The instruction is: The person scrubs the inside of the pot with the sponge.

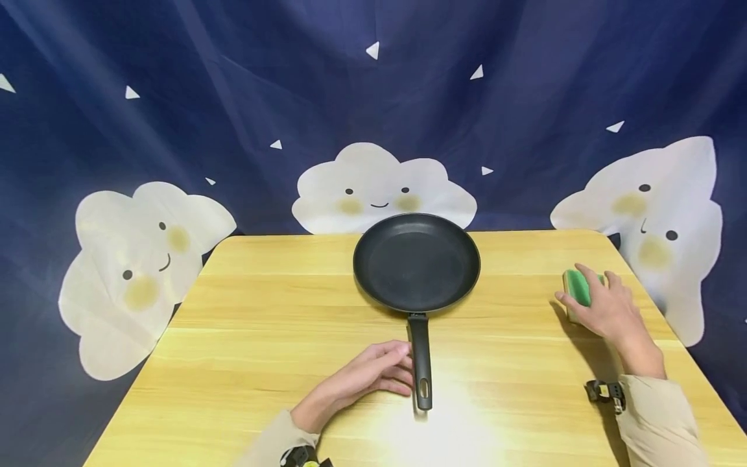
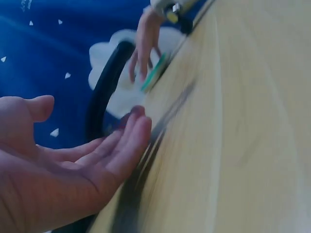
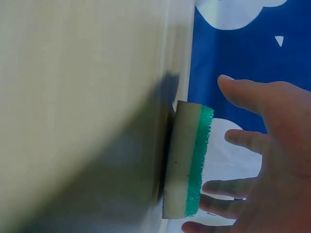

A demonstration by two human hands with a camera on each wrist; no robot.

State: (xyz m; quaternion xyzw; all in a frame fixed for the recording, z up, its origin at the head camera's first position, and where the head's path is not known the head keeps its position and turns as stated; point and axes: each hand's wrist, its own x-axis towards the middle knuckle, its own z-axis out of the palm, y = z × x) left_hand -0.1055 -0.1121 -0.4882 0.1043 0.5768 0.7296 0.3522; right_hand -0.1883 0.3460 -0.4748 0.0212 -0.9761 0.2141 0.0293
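Note:
A black frying pan (image 1: 417, 263) sits on the wooden table with its handle (image 1: 421, 363) pointing toward me. My left hand (image 1: 373, 373) is just left of that handle, thumb up and fingers loosely extended at its side; the left wrist view shows the palm open below the dark handle (image 2: 104, 92). Over at the right, a sponge (image 1: 576, 288) with a green scouring top and pale body lies flat on the table. Above it is my right hand (image 1: 609, 308), fingers spread. In the right wrist view, thumb and fingers stand apart around the sponge's green face (image 3: 200, 160).
The light wooden table (image 1: 262, 311) ends at a far edge just behind the pan. Beyond it hangs a dark blue curtain (image 1: 245, 78) printed with white clouds and small triangles. Bright glare lies on the tabletop near the handle's end.

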